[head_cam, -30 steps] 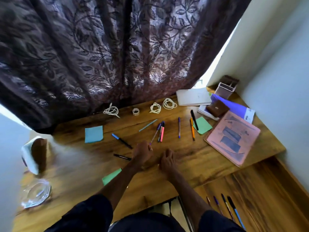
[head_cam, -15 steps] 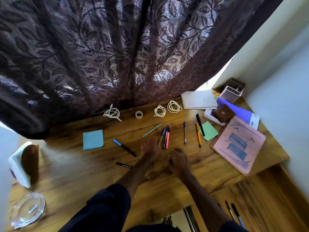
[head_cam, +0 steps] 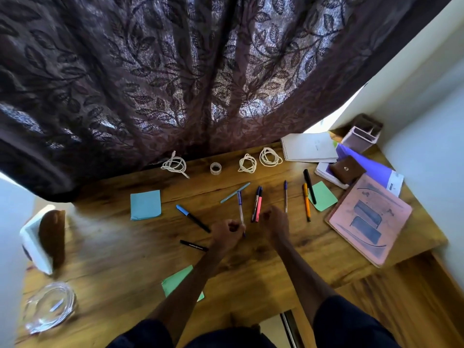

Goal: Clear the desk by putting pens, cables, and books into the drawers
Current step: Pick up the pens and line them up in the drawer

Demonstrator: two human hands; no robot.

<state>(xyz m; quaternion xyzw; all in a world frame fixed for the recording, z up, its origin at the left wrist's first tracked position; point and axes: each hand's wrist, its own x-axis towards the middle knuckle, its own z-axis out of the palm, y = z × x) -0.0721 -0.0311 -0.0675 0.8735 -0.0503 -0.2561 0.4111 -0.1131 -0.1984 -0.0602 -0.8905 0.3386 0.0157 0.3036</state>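
**Q:** What occupies the left part of the desk point(head_cam: 113, 259)?
**A:** A blue note pad point(head_cam: 145, 204). Right of it lie a blue-capped pen point(head_cam: 192, 218) and a black pen point(head_cam: 193, 246), both flat.

**Q:** And the centre?
**A:** The left hand point(head_cam: 226, 233), fingers curled, pinches the near end of a purple-capped pen point(head_cam: 240, 207). A pink pen point(head_cam: 258, 209) lies just beside it. The right hand point(head_cam: 275, 221) is curled at the pink pen's near tip; whether it holds anything cannot be told.

**Q:** The right?
**A:** An orange pen point(head_cam: 306, 204), then a pink book point(head_cam: 369, 219), flat near the desk's edge.
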